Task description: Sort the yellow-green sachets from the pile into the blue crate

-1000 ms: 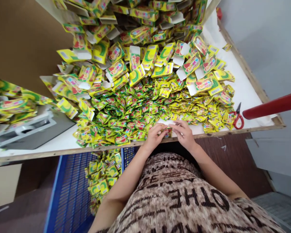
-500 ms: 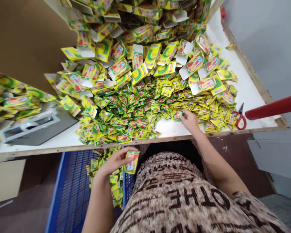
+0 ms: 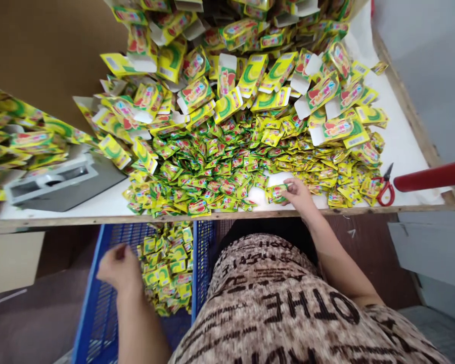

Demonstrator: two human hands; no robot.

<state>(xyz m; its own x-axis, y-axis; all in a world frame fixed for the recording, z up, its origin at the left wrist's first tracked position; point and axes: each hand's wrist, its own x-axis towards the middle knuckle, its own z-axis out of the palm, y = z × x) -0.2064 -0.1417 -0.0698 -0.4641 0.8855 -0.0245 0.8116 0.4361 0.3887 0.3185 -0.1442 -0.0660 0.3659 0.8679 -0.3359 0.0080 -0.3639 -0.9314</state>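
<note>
My right hand (image 3: 300, 195) is at the table's front edge, its fingertips pinching a small green-and-yellow sachet (image 3: 276, 193) printed with red fruit. A loose heap of similar sachets (image 3: 220, 172) spreads just beyond and to both sides of it. My left hand (image 3: 118, 266), slightly blurred, hangs over the left side of a blue plastic crate (image 3: 93, 303) below the table. Its fingers are curled closed, and no box shows in them. Inside the crate lie many yellow-green packs (image 3: 169, 270).
Small printed boxes (image 3: 197, 96), many with open flaps, pile up behind the sachets. A grey tape dispenser (image 3: 56, 182) stands at left beside a large brown cardboard panel (image 3: 53, 45). Red-handled scissors (image 3: 385, 192) and a red bar (image 3: 432, 175) are at right.
My left hand has moved left over the crate, and the small box it held is out of its fingers. My right hand, still near the same spot, has a sachet pinched at its fingertips.
</note>
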